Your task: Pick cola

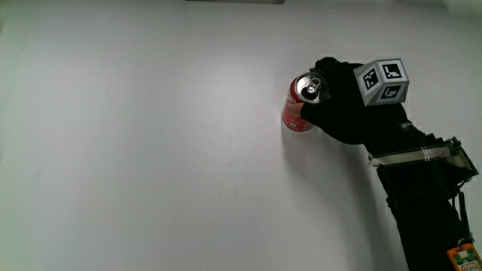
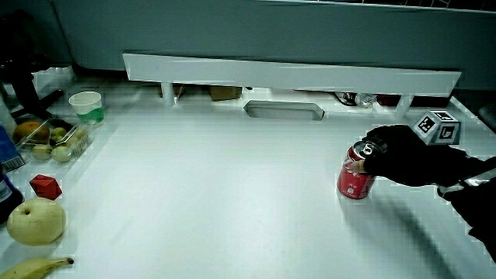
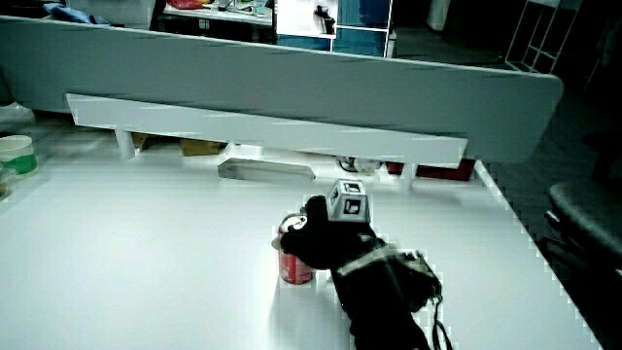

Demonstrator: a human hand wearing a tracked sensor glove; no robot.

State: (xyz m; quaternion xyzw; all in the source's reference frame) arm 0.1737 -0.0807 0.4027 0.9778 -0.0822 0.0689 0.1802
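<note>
Item: cola can [image 1: 304, 103], red, upright on the white bench [image 1: 151, 150], well apart from the fruit and cup seen at the bench's edge in a side view; my hand [image 1: 343, 105] is wrapped round its side near the top, fingers [image 2: 358, 163] curled on the body, the patterned cube [image 1: 383, 80] riding on the back. Handling note: I judge the grip sits high, so I want even pressure on both flanks and a straight vertical lift, keeping the can level since its top may be open.
</note>
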